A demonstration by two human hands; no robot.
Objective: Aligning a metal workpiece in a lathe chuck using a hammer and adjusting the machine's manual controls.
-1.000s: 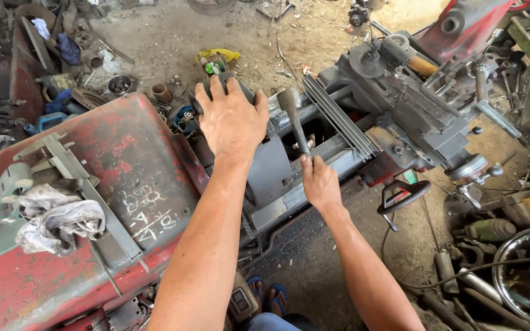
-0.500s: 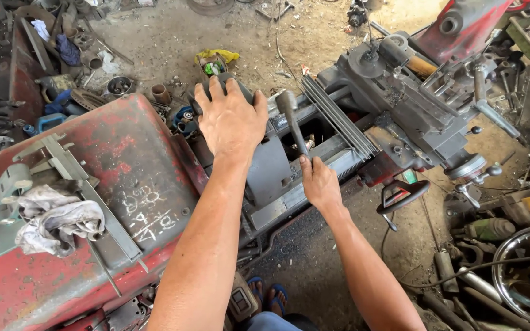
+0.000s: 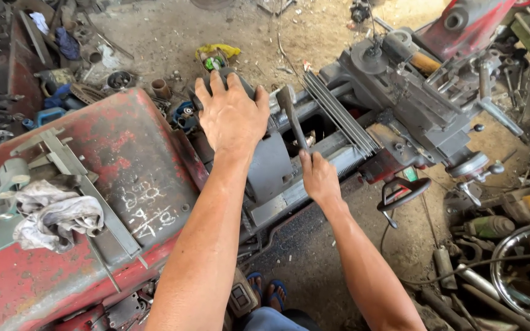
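Observation:
I look down on an old grey lathe with a worn red cover over its left end. My left hand lies flat with fingers spread on the dark chuck area just right of that cover. My right hand is closed around the lower end of a grey metal bar-shaped tool that stands slanted over the lathe bed. A bundle of thin metal rods lies across the bed to the right of the tool.
A crumpled grey rag and a large caliper rest on the red cover. A black handwheel sticks out at the lathe's front. Scrap parts litter the dirt floor, with a wheel rim at the right. My sandalled feet show below.

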